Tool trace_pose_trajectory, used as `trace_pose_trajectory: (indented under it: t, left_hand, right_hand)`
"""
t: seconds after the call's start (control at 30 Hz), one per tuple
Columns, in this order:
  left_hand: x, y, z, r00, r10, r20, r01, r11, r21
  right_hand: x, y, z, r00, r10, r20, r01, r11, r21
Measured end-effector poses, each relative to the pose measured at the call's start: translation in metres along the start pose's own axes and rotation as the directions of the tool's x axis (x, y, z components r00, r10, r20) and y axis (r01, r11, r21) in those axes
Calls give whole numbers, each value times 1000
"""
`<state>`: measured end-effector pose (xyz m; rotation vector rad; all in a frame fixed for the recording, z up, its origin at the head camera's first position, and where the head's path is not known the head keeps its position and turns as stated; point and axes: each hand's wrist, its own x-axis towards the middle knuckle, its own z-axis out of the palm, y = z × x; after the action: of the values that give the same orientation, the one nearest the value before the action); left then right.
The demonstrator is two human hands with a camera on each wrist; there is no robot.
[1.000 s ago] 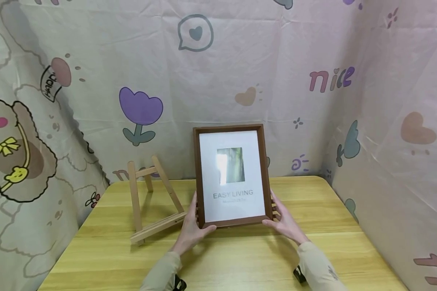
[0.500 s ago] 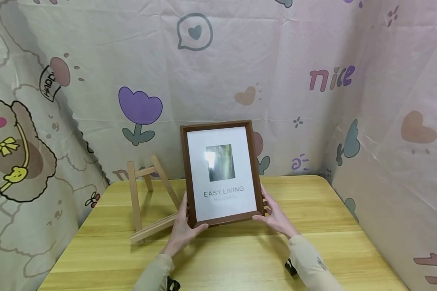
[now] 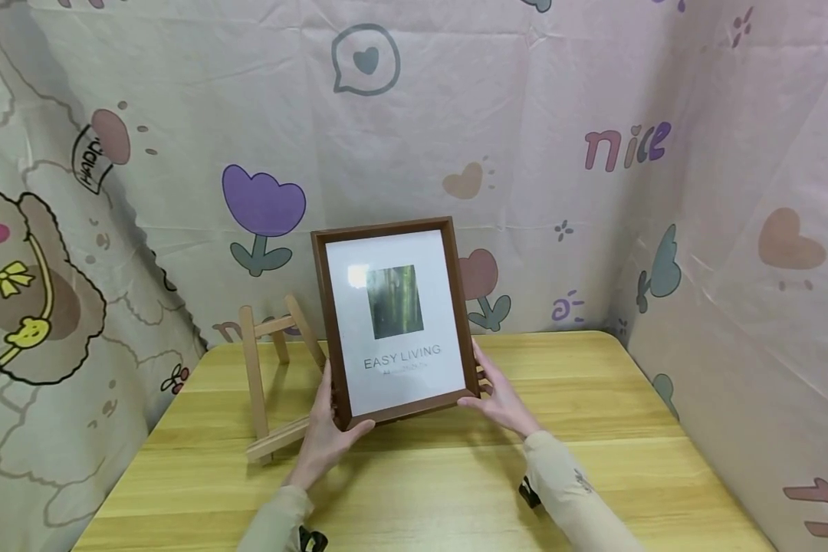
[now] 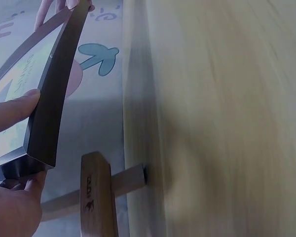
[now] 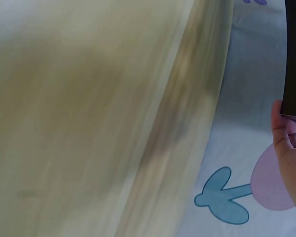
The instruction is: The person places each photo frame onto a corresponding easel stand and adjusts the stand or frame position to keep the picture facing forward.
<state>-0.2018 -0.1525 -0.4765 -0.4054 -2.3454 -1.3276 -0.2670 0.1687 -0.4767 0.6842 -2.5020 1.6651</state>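
A brown picture frame (image 3: 459, 307) with a white mat, a small green picture and the words "EASY LIVING" is held up above the table, leaning to the left. My left hand (image 3: 327, 441) grips its lower left corner, thumb on the front and fingers around the side. At the lower right corner my right hand (image 3: 502, 399) holds it the same way; in the right wrist view the fingers (image 5: 281, 136) lie at the frame's dark edge. A wooden easel (image 3: 254, 376) stands on the table just left of the frame, its right part hidden behind frame and left hand.
The wooden table (image 3: 593, 475) has light yellow boards and rounded far corners. A patterned cloth (image 3: 400, 153) hangs close behind its far edge, and more cloth hangs along both sides.
Both hands have carried the picture frame leftward and slightly up. It leans further left and now covers more of the easel. The easel has not moved.
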Motion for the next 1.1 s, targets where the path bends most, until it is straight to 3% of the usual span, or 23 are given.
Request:
trace_pose_trajectory:
  t: [0.33,0.77,1.1]
  left_hand:
    - [-3,-7,-20,999,-7,-44,11,996,87]
    - [-8,-15,-43,997,-30,-75,40,990,136]
    - [-10,-21,-56,991,30,-130,-8,986,164]
  right_hand:
    - [21,-7,19,999,-31,13,31,1000,-2]
    - [40,-16,46,999,-5,40,6,1000,-24]
    - [51,-16,63,995,-29,95,23,998,58]
